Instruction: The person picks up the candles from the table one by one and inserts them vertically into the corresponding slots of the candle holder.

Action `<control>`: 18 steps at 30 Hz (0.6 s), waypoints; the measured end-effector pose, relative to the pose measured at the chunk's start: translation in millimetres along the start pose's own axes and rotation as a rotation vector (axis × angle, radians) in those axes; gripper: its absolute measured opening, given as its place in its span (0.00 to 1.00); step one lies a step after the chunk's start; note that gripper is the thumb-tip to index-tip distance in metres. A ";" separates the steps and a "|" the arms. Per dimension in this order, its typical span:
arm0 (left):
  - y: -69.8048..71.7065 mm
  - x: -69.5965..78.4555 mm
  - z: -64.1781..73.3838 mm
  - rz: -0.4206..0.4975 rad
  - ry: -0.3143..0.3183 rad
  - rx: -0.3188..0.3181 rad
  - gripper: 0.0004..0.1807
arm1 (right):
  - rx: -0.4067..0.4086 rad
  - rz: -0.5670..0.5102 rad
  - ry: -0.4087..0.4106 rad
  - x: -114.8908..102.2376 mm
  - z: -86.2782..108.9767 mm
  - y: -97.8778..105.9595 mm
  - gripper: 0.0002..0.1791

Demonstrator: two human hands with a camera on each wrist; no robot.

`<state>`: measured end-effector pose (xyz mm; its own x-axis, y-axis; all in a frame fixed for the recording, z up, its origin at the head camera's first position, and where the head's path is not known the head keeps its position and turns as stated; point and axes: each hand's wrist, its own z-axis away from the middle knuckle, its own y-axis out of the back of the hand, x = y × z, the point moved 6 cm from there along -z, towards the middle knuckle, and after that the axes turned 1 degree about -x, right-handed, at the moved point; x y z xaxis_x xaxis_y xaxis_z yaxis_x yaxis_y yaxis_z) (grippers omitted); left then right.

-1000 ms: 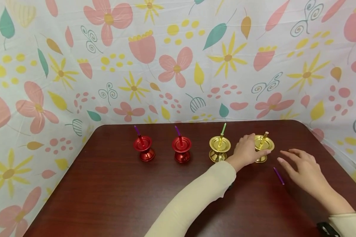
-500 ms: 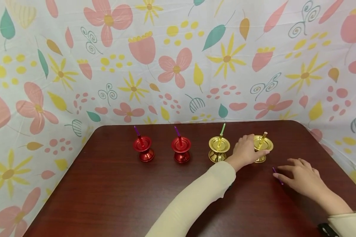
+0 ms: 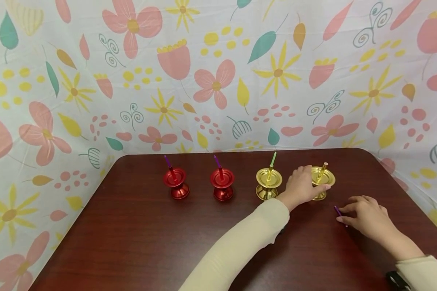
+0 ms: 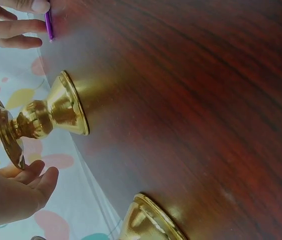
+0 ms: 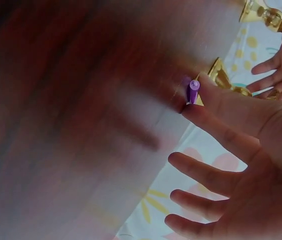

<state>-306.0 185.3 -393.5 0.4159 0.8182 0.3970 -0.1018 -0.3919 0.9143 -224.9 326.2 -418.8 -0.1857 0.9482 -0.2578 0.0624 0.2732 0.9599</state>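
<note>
In the head view, my left hand (image 3: 299, 186) grips the dish rim of the right-hand gold candle holder (image 3: 327, 178), whose stem carries no candle. The left wrist view shows this holder's flared base (image 4: 68, 107) standing on the table, thumb and fingers at opposite sides of the dish. To the right, my right hand (image 3: 369, 218) pinches a thin purple candle (image 3: 337, 210) lying on the tabletop. Seen from the right wrist, the candle's end (image 5: 194, 85) sits between thumb and index finger, with the other fingers spread.
Another gold holder (image 3: 265, 192) bears a green candle (image 3: 273, 159). Two red holders (image 3: 180, 190), (image 3: 223, 190) farther left each carry a tilted purple candle. All stand on a dark wooden table (image 3: 149, 242) in front of a flower-patterned cloth (image 3: 218, 44).
My right hand has come down and slightly left onto the loose purple candle, and its thumb and index finger have closed around it. My left hand stays on the gold holder.
</note>
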 end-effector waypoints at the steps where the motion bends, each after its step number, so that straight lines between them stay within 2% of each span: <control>1: -0.1 -0.1 0.2 0.000 0.001 0.000 0.40 | 0.003 0.001 0.000 0.2 -0.7 0.1 0.13; 14: 0.5 0.8 0.2 -0.016 -0.003 0.013 0.39 | 0.020 -0.015 -0.016 -1.4 -5.7 4.1 0.01; 18: 1.7 1.1 0.9 -0.021 0.006 0.009 0.39 | 0.024 -0.015 -0.002 -3.9 -6.6 5.1 0.04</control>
<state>-304.9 185.1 -391.6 0.4127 0.8286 0.3783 -0.0848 -0.3785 0.9217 -230.3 322.9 -412.3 -0.1852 0.9443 -0.2722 0.0830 0.2910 0.9531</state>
